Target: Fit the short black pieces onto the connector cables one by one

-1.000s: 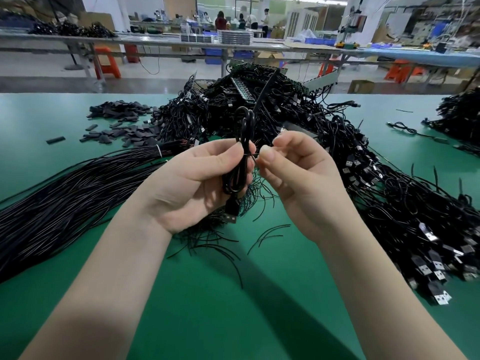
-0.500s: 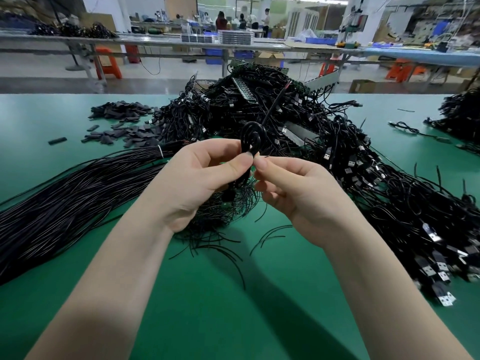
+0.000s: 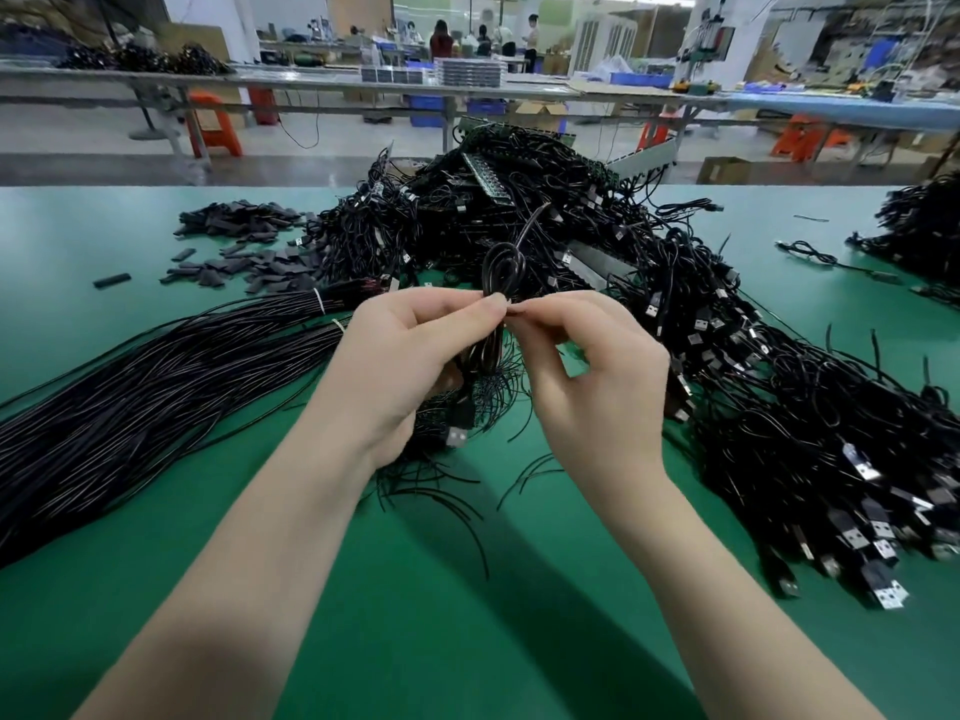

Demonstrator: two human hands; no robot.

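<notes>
- We see the left hand (image 3: 410, 356) curled round a coiled cable (image 3: 501, 267), thumb tip pressed on it near the top; the coil's loop sticks up above the fingers; its USB plug (image 3: 457, 433) hangs out below the palm, over the green table (image 3: 363, 589)
- Right hand (image 3: 592, 366) meets the left at the coil; thumb and forefinger pinch something small at the cable, too small for us to tell what; other fingers curled in
- Both hands held above the table, just in front of the big cable heap (image 3: 545, 210)
- Short black pieces (image 3: 244, 252) lie in a loose pile far left on the table, well apart from the hands; one stray piece (image 3: 111, 280) lies further left
- Long straight wire bundle (image 3: 156, 387) lies left of the hands, tied with a white band (image 3: 320, 304)
- Spread of plug-ended cables (image 3: 831, 459) lies right of the hands; loose wire offcuts (image 3: 441, 491) lie under them
- Another dark cable heap (image 3: 919, 226) at the far right edge
</notes>
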